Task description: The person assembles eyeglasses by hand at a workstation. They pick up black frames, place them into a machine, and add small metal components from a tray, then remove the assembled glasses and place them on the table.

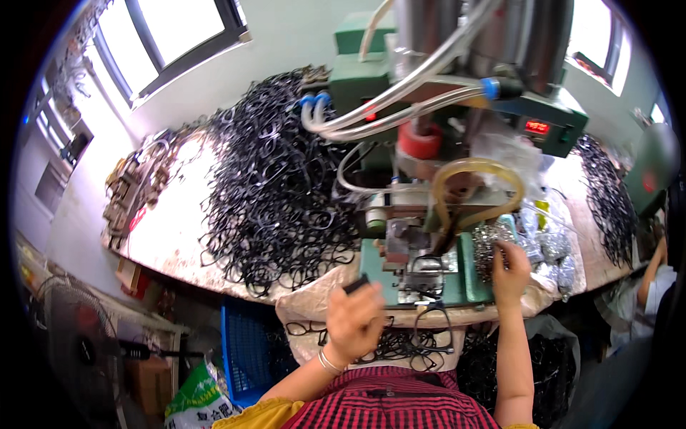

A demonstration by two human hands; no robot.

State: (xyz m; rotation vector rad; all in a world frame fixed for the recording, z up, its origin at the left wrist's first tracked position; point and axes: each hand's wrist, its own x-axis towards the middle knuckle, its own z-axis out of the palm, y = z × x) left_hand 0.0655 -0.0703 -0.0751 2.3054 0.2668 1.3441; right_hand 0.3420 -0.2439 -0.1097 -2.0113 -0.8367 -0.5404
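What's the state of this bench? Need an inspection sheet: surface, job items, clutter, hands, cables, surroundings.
Surface: pale table, largely covered
Job's things: green press; small metal parts in a green tray; glasses frame at the press's front edge
Clutter: large heap of black frames left of the press; plastic bags right of the tray
Left hand: blurred, at a small dark piece; grip unclear
Right hand: fingertips at the metal parts; grip unclear
Cables: clear hoses with blue fittings, yellowish loop over the work area; damage: nothing seen
Surroundings: windows; blue basket below, left; another person's arm, far right
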